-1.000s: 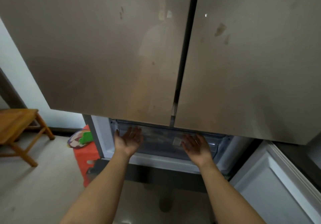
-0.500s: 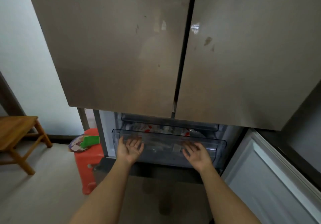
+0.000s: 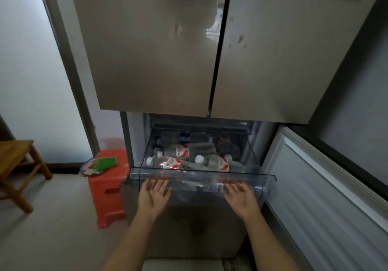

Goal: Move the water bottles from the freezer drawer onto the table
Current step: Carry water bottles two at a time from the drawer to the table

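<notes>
The clear plastic freezer drawer (image 3: 258, 179) stands pulled out below the two closed upper fridge doors. Several clear water bottles with red-and-white labels lie on their sides in it, one at the front left (image 3: 168, 162), one at the front right (image 3: 216, 162) and one behind them (image 3: 178, 151). My left hand (image 3: 153, 196) and my right hand (image 3: 241, 198) are under the drawer's front edge, palms up, fingers spread, holding nothing. Whether the fingertips touch the drawer front I cannot tell.
The freezer door (image 3: 327, 191) hangs open to the right. A red plastic stool (image 3: 109, 188) with a green sponge (image 3: 107, 162) on it stands left of the fridge. A wooden stool (image 3: 16, 165) is at the far left. Bare floor lies in front.
The drawer has slid out towards me, and the bottles inside have come into sight. Both hands drew back with it and now sit lower, at its front edge.
</notes>
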A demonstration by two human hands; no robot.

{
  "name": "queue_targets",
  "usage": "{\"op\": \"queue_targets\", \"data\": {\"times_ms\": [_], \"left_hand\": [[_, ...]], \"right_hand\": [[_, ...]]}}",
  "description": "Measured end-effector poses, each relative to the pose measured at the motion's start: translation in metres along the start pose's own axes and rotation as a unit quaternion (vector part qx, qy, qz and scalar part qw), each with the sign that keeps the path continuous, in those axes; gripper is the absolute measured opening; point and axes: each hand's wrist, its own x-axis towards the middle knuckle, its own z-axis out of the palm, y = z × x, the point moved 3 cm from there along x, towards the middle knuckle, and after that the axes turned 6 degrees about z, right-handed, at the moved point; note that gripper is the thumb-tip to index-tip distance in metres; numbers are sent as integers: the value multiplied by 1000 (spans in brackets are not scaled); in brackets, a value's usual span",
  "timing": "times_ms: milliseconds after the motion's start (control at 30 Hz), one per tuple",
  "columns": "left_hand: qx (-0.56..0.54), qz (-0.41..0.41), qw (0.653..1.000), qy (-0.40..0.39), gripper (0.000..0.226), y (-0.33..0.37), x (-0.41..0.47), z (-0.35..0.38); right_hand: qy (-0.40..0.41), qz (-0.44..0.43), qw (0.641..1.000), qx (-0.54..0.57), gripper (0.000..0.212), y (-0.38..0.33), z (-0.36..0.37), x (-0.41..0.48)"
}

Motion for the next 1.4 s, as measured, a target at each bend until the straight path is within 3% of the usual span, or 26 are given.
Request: {"op": "queue_targets", "data": {"times_ms": [167, 433, 867, 1000, 1067, 1133, 1200, 1333, 1400], "left_hand": [[-8, 11, 1000, 1, 30, 3, -51, -21], [2, 16, 1000, 21, 25, 0, -102, -1], [3, 20, 999, 26, 26, -4, -90, -13], [24, 12, 999, 30, 25, -2, -90, -13], [84, -6, 996, 19, 27, 3, -89, -14], [241, -41, 970, 16, 31, 17, -93, -12], [420, -42, 906, -12, 35, 41, -93, -6], [551, 151, 817, -84, 28, 89, -75, 40], [616, 243, 744, -91, 18, 96, -58, 60]], "right_hand": [[-21, -1, 1000, -12, 24, 28, -17, -50], [-7, 31, 998, -46, 19, 19, -13, -92], [-31, 55, 998, 18, 14, 23, -24, -75], [-1, 57, 998, -33, 18, 19, -23, -74], [31, 79, 984, -155, 19, 9, -22, -73], [25, 144, 919, -367, 25, -5, -16, -78], [-36, 173, 852, -493, 29, -21, 2, -79], [-56, 38, 823, -563, 22, -55, 63, -66], [-41, -26, 785, -618, 17, -59, 86, -53]]}}
